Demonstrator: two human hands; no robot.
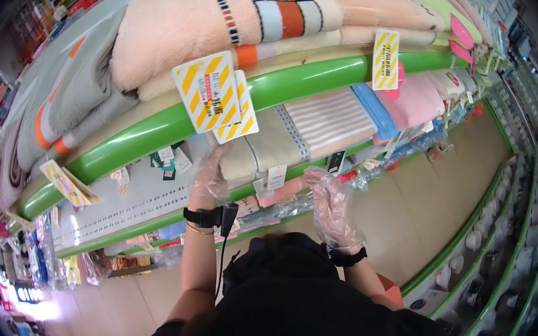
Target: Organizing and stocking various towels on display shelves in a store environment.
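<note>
My left hand (pixel 211 176), in a clear plastic glove, is at the left end of a folded beige towel (pixel 264 146) on the second shelf; its fingertips lie against or just beside the towel, partly under a hanging tag. My right hand (pixel 330 201), gloved too, is raised in front of the shelf edge near a small white tag (pixel 277 177), fingers slightly bent, with no object visible in it. A striped beige towel (pixel 330 119), a blue towel (pixel 375 111) and a pink towel (pixel 407 102) lie to the right of the beige one.
A green shelf rail (pixel 309 82) with yellow-striped price tags (pixel 207 93) runs above my hands. Thick folded peach towels (pixel 176 30) and grey towels (pixel 69 90) rest on the top shelf. Wrapped goods sit lower. Another shelving unit (pixel 484 253) stands across the tiled aisle.
</note>
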